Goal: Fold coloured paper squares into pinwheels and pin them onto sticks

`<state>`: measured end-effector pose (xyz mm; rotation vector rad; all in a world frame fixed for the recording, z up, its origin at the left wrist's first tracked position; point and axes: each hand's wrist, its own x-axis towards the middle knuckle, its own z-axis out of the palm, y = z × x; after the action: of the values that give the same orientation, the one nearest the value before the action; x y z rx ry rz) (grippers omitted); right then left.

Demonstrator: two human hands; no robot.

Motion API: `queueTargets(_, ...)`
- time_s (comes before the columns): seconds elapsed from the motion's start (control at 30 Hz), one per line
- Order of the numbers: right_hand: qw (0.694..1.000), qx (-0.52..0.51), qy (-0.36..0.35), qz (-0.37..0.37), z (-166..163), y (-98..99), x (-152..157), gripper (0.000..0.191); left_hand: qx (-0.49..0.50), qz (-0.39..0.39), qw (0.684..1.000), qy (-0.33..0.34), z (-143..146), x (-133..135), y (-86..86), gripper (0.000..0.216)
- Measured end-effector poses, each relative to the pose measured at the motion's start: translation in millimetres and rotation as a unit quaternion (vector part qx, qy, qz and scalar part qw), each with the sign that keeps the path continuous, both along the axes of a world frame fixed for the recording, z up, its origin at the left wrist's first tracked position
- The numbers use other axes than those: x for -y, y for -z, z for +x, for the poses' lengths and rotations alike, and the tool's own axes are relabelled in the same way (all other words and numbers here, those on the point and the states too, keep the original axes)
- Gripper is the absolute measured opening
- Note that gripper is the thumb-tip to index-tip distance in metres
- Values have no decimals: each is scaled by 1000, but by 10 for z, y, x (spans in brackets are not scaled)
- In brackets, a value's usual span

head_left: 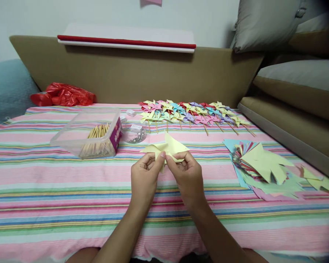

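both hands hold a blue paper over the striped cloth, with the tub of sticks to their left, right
Not quite: the paper is pale yellow, not blue. The head view shows the left hand and right hand pinching it over the striped cloth, with the tub of sticks to their left.

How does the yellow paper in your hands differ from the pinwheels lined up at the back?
The yellow paper is held in the left hand and right hand; the pinwheels lie on the striped cloth. The yellow paper has no stick; the pinwheels have sticks. Both are folded paper.
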<state>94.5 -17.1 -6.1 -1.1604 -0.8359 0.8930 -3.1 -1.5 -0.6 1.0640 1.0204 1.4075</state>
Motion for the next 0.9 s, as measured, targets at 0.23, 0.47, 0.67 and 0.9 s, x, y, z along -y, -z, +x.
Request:
queueTargets(0.23,990,-71,78,89,298,-97,-51,25,31,0,999,24,-158,-136,-59,24)
queueTargets(0.47,959,-63,-270,-53,588,-257,47,39,-169,72,968,171,-338,-163,-211,23)
queueTargets(0.67,960,4,-265,-90,533,-174,42,30,-248,95,941,209,-380,-166,-159,23)
queueTargets(0.9,972,51,-213,-90,472,-97,-10,27,-320,103,923,189,-389,-197,-125,30)
